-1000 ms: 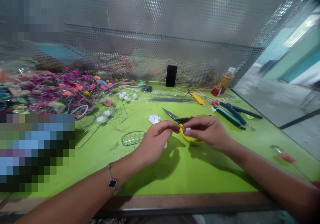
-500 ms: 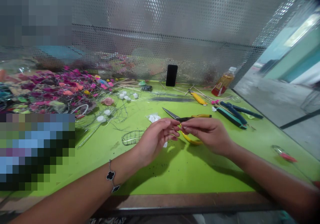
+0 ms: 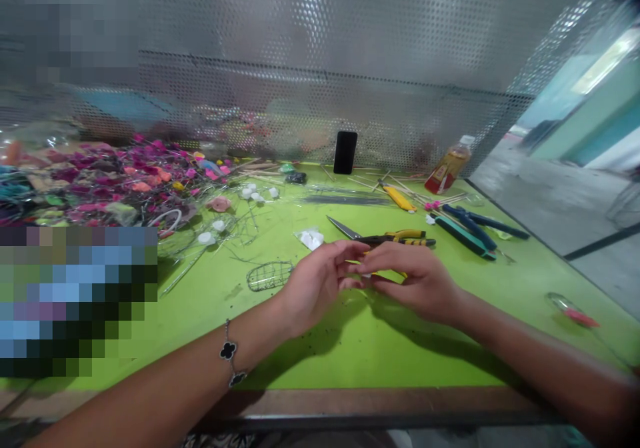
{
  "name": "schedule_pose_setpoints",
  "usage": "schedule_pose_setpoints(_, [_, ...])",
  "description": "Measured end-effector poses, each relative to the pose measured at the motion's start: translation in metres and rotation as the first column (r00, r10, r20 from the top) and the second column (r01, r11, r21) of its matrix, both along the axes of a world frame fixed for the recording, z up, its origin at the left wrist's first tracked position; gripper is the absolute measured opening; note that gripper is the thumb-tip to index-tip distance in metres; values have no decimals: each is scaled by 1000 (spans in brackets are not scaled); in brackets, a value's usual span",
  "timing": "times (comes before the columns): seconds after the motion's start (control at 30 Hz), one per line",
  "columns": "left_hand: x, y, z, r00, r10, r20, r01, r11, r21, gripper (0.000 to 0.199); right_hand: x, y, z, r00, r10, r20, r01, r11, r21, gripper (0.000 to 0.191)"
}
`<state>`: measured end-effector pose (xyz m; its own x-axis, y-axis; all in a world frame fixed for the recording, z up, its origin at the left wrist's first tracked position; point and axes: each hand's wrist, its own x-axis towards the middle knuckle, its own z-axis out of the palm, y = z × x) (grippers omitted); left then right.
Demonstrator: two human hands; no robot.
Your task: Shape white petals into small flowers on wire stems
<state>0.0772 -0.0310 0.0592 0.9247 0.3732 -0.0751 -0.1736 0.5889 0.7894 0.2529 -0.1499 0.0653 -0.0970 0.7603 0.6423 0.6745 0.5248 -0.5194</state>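
My left hand (image 3: 317, 285) and my right hand (image 3: 420, 278) meet fingertip to fingertip above the green table (image 3: 280, 361). The fingers of both are curled together, and a tiny white bit shows between them; what they hold is too small to make out. Just behind them lie scissors (image 3: 345, 228) with yellow handles, pointing to the back left. A small wire mesh frame (image 3: 269, 276) rests left of my left hand. White pieces in a clear bag (image 3: 311, 238) sit behind that hand.
Pink and purple craft pieces (image 3: 115, 168) are heaped at the left. A phone (image 3: 345, 153) leans upright at the back. Toward the right are a yellow cutter (image 3: 399, 197), green-handled pliers (image 3: 463, 236), blue-handled pliers (image 3: 470, 227), a bottle (image 3: 447, 170) and a wire loop with pink (image 3: 580, 316).
My right hand has turned slightly, its fingers now more spread over the left fingertips. More of a black-and-yellow tool handle shows behind it. The whole view has shifted a little.
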Motion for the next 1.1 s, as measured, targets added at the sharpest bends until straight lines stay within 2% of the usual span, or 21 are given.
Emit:
schedule_pose_setpoints(0.1, [0, 0, 0, 1000, 8, -29, -9, 1000, -22, 37, 2, -1, -1, 999, -32, -1, 32, 999, -35, 14])
schedule_pose_setpoints(0.2, [-2, 2, 0, 999, -4, -34, 3, 1000, -22, 39, 2, -3, -2, 994, -105, -40, 101, 991, -88, 17])
schedule_pose_setpoints(0.37, [-3, 2, 1, 1000, 9, 10, -9, 999, -34, 40, 2, -3, -1, 987, -66, -145, 52, 994, -100, 15])
schedule_pose_setpoints(0.53, [-5, -3, 13, 998, 35, 59, -28, 992, -126, 47, -8, -5, 5, 997, -23, -80, 16, 997, -79, 19])
schedule_pose_setpoints(0.63, [-8, -15, 24, 995, 75, 67, -61, 980, -190, 50, -20, -9, 10, 997, -11, -82, 2, 994, -112, 19])
schedule_pose_setpoints(0.8, [-14, -47, 33, 973, 215, 86, -178, 933, -313, 49, -40, -17, 12, 987, 157, 28, -159, 985, 67, 20])
schedule_pose_setpoints(0.9, [-16, -64, 34, 949, 286, 134, -216, 898, -384, 48, -44, -20, 9, 988, 131, 87, -140, 983, 117, 24])
schedule_pose_setpoints(0.97, [-17, -72, 32, 934, 328, 143, -254, 890, -380, 48, -45, -22, 7, 992, 97, 87, -106, 988, 110, 25])
schedule_pose_setpoints(1.03, [-18, -78, 29, 914, 377, 150, -313, 891, -329, 49, -45, -24, 4, 998, 47, 44, -50, 997, 63, 40])
schedule_pose_setpoints(1.1, [-19, -83, 25, 889, 410, 204, -357, 899, -254, 53, -45, -26, 1, 999, -19, -36, 19, 1000, -3, 72])
